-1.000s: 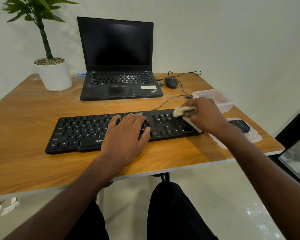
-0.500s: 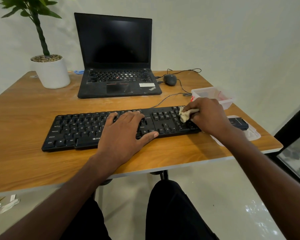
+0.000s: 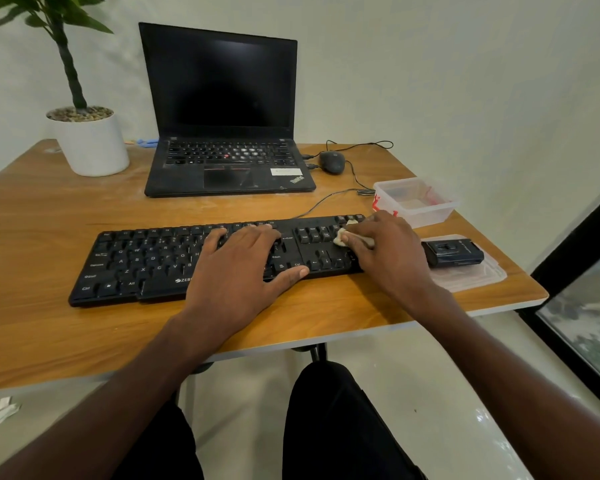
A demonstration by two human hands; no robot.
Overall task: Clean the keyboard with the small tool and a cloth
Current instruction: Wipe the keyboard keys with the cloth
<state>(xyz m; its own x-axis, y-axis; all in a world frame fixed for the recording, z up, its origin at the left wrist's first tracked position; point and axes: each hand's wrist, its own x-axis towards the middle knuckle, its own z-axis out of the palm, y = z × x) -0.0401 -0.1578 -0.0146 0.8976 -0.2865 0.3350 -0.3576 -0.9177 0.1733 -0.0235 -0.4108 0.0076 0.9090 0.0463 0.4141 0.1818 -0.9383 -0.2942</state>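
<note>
Wiping the keyboard's right end with the cloth

The right hand point(image 3: 392, 251) is gripping the bunched cloth point(image 3: 342, 237) in curled fingers and pressing it onto the keys at the right end of the keyboard point(image 3: 146, 261). Over the last second the cloth has been travelling back and forth across that key block, now sitting nearer its upper left, so the wiping pass there is probably well under way. The left hand point(image 3: 243, 275) is lying flat on the keyboard's middle, fingers straight, still steadying it. A small dark tool point(image 3: 452, 252) is resting on a clear lid point(image 3: 482, 277) just right of the keyboard, untouched; a plastic tub point(image 3: 416, 200) is sitting behind the keyboard's right end.
</note>
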